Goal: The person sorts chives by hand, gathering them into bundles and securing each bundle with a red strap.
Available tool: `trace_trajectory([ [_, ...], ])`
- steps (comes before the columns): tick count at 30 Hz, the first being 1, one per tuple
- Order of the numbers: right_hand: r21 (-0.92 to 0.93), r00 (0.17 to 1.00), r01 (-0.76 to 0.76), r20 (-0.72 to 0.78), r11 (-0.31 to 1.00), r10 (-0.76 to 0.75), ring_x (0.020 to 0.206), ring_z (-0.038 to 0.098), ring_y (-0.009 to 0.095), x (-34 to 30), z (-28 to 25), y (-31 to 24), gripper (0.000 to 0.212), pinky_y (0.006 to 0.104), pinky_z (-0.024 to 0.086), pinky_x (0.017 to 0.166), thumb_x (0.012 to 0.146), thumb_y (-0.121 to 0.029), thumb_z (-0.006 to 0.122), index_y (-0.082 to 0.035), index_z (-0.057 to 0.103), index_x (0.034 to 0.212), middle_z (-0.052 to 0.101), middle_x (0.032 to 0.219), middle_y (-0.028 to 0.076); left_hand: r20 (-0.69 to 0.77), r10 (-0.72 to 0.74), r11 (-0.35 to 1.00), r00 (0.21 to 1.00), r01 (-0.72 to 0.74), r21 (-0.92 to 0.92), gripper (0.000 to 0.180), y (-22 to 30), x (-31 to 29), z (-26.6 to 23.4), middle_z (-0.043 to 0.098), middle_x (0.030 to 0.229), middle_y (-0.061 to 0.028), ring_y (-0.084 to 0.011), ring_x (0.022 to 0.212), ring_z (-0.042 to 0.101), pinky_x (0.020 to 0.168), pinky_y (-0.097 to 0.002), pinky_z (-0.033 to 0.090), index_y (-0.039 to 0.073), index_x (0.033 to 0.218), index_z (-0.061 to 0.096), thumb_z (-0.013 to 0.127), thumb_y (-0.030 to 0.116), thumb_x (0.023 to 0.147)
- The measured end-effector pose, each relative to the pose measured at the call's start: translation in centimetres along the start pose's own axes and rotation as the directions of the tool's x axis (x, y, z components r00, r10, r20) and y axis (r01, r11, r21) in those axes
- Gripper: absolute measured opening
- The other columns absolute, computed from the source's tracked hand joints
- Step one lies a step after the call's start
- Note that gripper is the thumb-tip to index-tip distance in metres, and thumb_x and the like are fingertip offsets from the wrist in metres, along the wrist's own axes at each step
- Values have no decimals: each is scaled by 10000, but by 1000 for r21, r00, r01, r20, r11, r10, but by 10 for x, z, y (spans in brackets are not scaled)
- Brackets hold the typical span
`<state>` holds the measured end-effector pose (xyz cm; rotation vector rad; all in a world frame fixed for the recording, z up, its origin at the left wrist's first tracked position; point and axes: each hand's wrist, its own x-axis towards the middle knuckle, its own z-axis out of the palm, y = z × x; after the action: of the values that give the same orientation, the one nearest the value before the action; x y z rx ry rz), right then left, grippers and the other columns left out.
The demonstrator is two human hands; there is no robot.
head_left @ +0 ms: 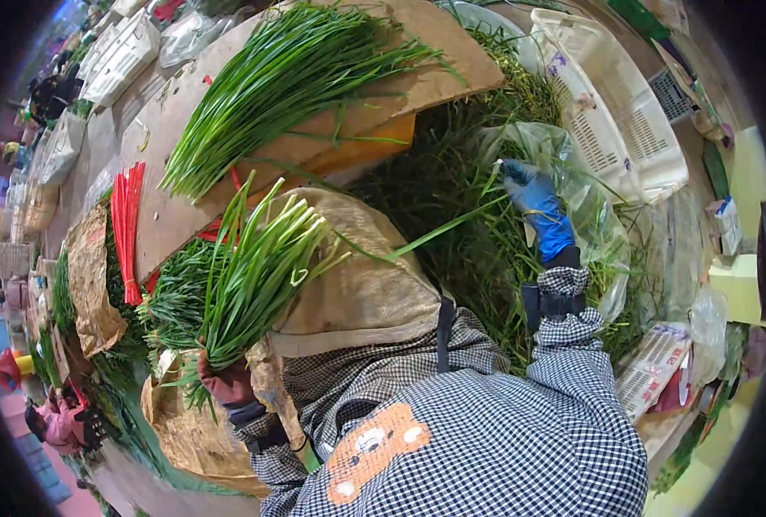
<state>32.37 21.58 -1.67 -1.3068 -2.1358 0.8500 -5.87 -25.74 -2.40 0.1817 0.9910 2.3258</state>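
Note:
My left hand (228, 384), in a dark reddish glove, is closed around a bunch of green chives (258, 284) near its leafy end. The pale cut stems point up and to the right, over a brown cloth (357, 293) on my lap. Off to the right, my right hand (534, 200) wears a blue glove with dark fingertips. Its fingers are drawn together on thin green chive leaves at the fingertips. One long chive leaf (448, 228) stretches between the bunch and this hand. Below the hand lies a heap of loose leaves (435, 185), partly in shadow.
A larger pile of chives (271, 95) lies on a brown board (452, 52) ahead. Red ties (127, 233) hang over the board's left edge. Clear plastic sheeting (594, 198) and a white crate (650, 129) stand to the right. More bundled chives (180, 293) sit at the left.

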Motion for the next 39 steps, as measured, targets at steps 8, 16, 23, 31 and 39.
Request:
trace_trajectory([
  [8,-97,979,111,183,989,-92,847,603,286,-1,-14,-69,261,353,462,742,758,-218,619,-19,641,925,626,881,163,49,-165,962,985,172,-211,318,-2,5,39,556,1173,-146,-254,1068,539,935,-437,411,82,1141,559,500,140,834],
  [16,729,835,-58,410,682,-368,840,533,79,-15,112,-188,340,244,452,743,839,-183,612,7,550,1115,598,918,41,28,-122,977,992,125,-171,317,-24,16,60,582,1132,-124,-231,1021,568,897,-389,454,73,1149,547,487,103,839],
  [23,789,840,-185,437,586,-323,817,560,97,-75,124,-167,300,269,463,758,767,-48,592,0,579,1063,627,905,37,-220,100,989,970,-121,-83,221,-50,35,11,552,1123,-196,-285,968,578,815,-456,511,60,1077,472,497,103,861],
  [31,550,890,355,48,756,-453,662,576,219,-51,136,-140,151,315,454,635,790,-108,568,3,627,873,599,721,118,-140,200,933,970,-145,328,195,-68,45,16,559,1141,-155,-264,977,573,828,-405,507,60,1038,509,522,101,847],
  [39,788,942,197,12,583,-335,763,558,175,-52,112,-149,129,286,450,703,788,-38,619,-2,640,910,594,803,84,6,305,845,952,-274,459,247,-71,39,49,580,1080,-169,-236,926,594,826,-370,505,47,1053,460,574,72,834],
])
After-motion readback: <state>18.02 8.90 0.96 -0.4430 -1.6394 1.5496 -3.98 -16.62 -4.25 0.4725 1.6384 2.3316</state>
